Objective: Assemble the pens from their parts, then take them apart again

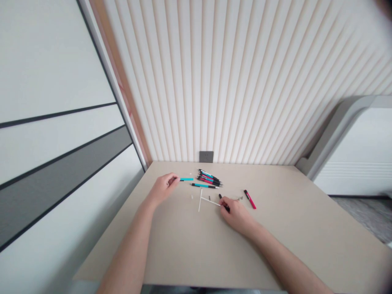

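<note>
Fingers of my left hand (164, 190) pinch one end of a blue barrel (187, 179); those of my right hand (235, 212) curl around a partly hidden black piece (227, 208). Two thin white rods (200, 201) lie between my hands on the table (183, 245), a pen pile (210, 177) beyond, a red barrel (250, 199) rightward.
</note>
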`<state>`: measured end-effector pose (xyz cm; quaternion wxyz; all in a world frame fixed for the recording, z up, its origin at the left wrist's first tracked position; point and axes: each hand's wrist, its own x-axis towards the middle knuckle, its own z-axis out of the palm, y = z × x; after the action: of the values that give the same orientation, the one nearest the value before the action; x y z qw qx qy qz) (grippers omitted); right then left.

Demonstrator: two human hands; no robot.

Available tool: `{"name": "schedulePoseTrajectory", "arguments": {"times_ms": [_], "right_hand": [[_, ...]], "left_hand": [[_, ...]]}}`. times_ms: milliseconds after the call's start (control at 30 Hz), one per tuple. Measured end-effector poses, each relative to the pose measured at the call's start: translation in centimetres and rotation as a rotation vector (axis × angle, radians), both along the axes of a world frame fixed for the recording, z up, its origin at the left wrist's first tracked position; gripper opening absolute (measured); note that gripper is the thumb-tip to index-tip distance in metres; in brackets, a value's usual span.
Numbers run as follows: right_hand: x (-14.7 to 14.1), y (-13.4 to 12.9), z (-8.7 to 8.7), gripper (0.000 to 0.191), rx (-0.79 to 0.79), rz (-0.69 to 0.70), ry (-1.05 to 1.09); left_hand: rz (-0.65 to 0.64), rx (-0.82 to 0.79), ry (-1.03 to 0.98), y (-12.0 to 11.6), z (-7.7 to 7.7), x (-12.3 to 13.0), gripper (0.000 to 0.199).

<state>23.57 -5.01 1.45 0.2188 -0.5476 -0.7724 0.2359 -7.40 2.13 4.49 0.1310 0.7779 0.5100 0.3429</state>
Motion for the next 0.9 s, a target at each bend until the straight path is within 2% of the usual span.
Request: {"name": "schedulePoseTrajectory", "arguments": {"times_ms": [167, 300, 367, 567, 900], "right_hand": [[0.0, 0.0, -0.1, 0.013, -0.003, 0.003, 0.007], [0.0, -0.1, 0.2, 0.014, 0.003, 0.040, -0.018], [-0.1, -0.2, 0.4, 0.015, -0.001, 0.049, -0.034], [-0.2, -0.4, 0.9, 0.015, -0.012, 0.057, -0.088], [-0.1, -0.3, 0.5, 0.016, 0.017, 0.083, -0.121]], "left_hand": [[0.201, 0.073, -0.053, 0.8, -0.3, -0.7, 0.023], [0.396, 0.017, 0.164, 1.0, -1.0, -1.1, 0.016], [0.450, -0.038, 0.300, 0.9, -1.5, -0.9, 0.014], [0.458, -0.126, 0.483, 0.8, -2.4, 0.0, 0.011], [0.438, -0.181, 0.519, 0.6, -3.0, 0.5, 0.015]]}}
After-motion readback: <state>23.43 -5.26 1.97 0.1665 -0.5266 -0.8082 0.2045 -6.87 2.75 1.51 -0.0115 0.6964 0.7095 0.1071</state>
